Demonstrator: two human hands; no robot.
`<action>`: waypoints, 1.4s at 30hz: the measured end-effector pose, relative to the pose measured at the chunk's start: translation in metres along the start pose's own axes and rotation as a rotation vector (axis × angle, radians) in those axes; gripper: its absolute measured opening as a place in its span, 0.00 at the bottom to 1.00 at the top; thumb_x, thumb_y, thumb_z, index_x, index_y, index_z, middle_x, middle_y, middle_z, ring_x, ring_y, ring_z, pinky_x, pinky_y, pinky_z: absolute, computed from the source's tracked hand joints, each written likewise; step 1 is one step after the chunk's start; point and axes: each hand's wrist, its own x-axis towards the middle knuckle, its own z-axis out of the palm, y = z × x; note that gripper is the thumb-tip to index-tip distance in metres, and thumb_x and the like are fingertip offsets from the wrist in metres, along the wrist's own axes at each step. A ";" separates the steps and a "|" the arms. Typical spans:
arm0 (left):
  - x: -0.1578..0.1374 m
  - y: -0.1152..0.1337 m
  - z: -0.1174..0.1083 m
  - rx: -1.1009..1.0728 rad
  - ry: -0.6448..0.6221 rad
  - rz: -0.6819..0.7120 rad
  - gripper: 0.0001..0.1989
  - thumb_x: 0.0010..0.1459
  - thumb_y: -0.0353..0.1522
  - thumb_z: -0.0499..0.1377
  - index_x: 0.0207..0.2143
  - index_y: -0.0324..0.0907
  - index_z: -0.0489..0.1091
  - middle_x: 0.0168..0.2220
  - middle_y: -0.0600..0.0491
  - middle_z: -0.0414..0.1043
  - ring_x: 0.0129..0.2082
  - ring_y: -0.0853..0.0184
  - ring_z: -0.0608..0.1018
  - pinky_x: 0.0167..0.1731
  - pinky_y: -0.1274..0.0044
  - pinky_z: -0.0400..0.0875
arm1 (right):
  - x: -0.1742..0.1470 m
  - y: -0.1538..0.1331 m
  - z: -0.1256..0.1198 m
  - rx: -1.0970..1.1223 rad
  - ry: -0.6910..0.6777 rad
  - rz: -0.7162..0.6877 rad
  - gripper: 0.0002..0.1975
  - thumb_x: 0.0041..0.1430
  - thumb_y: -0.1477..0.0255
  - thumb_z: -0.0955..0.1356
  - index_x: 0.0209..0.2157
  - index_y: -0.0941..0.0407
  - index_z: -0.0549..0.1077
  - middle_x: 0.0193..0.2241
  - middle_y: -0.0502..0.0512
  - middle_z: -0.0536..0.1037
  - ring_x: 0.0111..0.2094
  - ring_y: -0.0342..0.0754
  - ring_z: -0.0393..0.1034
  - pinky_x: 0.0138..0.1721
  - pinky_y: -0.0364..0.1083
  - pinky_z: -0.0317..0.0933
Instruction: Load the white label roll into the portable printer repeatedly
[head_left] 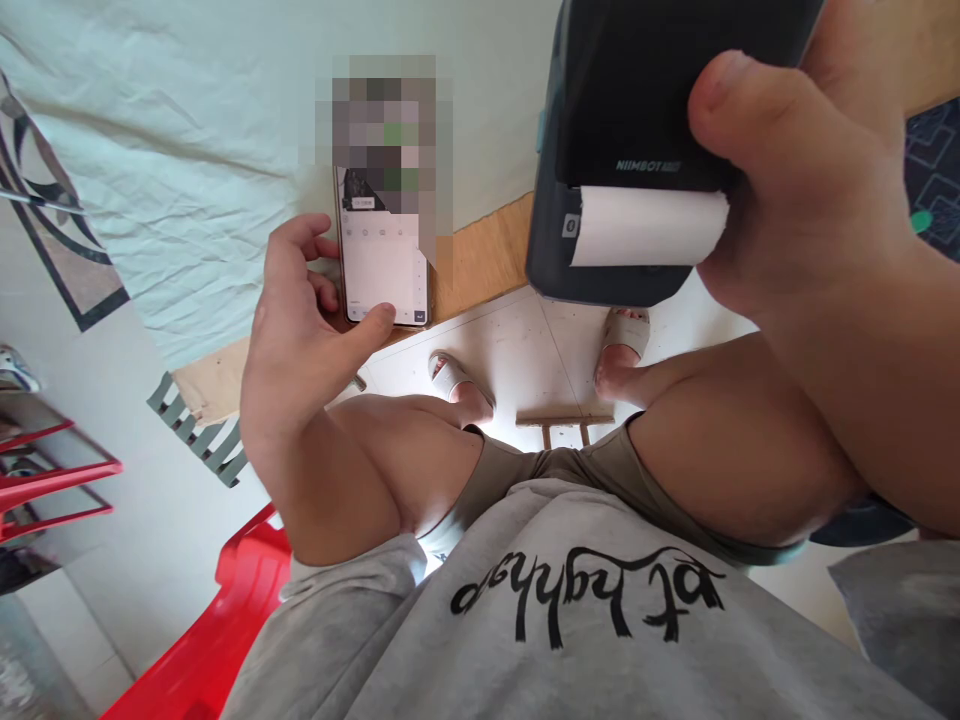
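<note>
My left hand (300,320) grips a smartphone (384,270) at its lower left, thumb over the bottom of the lit screen and fingers along the side. The top of the phone is blurred by large pixels. Raised at the upper right, my right hand (810,180) is wrapped around a black label printer (622,110) marked NIIMBOT, its thumb lying on the dark cover. A blank white paper strip (649,228) sticks out of the printer's slot, its right end close to my palm. The fingers under the printer are hidden.
Beyond the phone lies a pale green cloth (187,130) over a surface with a wooden edge (484,250). A red plastic chair (217,620) stands at the lower left, near a red rack (60,490). My sandalled feet rest on the tiled floor (525,350).
</note>
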 end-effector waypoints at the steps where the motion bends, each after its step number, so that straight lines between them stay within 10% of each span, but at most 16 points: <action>1: 0.000 -0.001 0.000 -0.015 0.006 0.006 0.55 0.49 0.70 0.68 0.70 0.53 0.62 0.54 0.49 0.70 0.28 0.80 0.57 0.23 0.83 0.56 | 0.000 0.001 0.000 0.000 0.002 0.001 0.31 0.55 0.63 0.77 0.54 0.58 0.63 0.45 0.44 0.73 0.43 0.28 0.71 0.49 0.39 0.75; 19: -0.002 0.007 -0.002 0.006 -0.034 -0.022 0.52 0.49 0.55 0.76 0.71 0.57 0.60 0.55 0.51 0.70 0.29 0.79 0.59 0.24 0.82 0.61 | 0.003 0.006 -0.001 -0.052 0.112 0.091 0.52 0.28 0.42 0.86 0.50 0.52 0.69 0.43 0.49 0.73 0.43 0.35 0.70 0.45 0.44 0.74; 42: -0.003 0.015 -0.007 -0.057 -0.073 -0.060 0.50 0.54 0.61 0.72 0.73 0.55 0.62 0.56 0.48 0.70 0.30 0.78 0.60 0.23 0.83 0.66 | 0.002 0.013 -0.007 -0.020 0.091 0.078 0.46 0.39 0.45 0.85 0.53 0.51 0.70 0.44 0.50 0.74 0.45 0.36 0.71 0.39 0.42 0.74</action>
